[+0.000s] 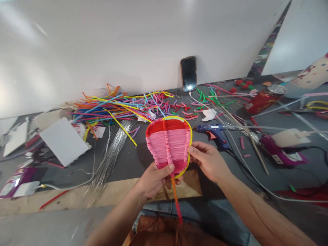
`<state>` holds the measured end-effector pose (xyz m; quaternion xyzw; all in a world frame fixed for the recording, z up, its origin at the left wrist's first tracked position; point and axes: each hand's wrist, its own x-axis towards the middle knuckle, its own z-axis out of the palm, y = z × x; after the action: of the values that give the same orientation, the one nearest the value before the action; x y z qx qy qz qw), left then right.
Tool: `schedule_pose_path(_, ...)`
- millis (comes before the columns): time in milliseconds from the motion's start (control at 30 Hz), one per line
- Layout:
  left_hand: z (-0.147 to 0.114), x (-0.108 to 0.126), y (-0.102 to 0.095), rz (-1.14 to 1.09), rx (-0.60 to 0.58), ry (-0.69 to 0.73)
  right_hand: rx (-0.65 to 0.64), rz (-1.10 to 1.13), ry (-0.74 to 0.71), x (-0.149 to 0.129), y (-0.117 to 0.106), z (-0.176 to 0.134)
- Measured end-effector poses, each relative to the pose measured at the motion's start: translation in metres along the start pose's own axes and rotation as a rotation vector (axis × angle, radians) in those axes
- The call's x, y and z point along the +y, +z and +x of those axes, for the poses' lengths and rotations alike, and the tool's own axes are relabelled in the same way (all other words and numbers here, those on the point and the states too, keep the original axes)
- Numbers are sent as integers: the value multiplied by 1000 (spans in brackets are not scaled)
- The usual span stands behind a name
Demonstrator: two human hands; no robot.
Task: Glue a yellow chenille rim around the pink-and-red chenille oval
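A petal-shaped piece made of pipe cleaners (pixel 156 140), pink with a red band at its top, is held up over the table edge. My left hand (pixel 156 177) grips its lower end, thumb on the front near the orange and pink stem (pixel 175 194). A yellow pipe cleaner (pixel 191 135) runs along the top and right side of the petal. At that right edge my right hand (pixel 206 159) pinches the yellow pipe cleaner between thumb and fingers. Its other fingers are partly hidden behind the petal.
Behind lies a heap of coloured pipe cleaners (pixel 115 107). A blue glue gun (pixel 216 133) rests right of the petal, its cable trailing right. A phone (pixel 189 73) leans on the white wall. Thin wires (pixel 112 153), a white card (pixel 64 141) and a red can (pixel 265 99) also lie around.
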<state>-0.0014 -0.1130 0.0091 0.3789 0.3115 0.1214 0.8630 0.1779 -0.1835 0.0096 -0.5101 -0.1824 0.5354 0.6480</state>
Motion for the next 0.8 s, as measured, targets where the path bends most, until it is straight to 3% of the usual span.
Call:
schedule_pose_path(300,0,0,2,33,-30,50,-8,-40,51,4,7,-6)
schedule_pose_path(800,5,-4,11,-68,84,98,26,-146,141,5,5,-9)
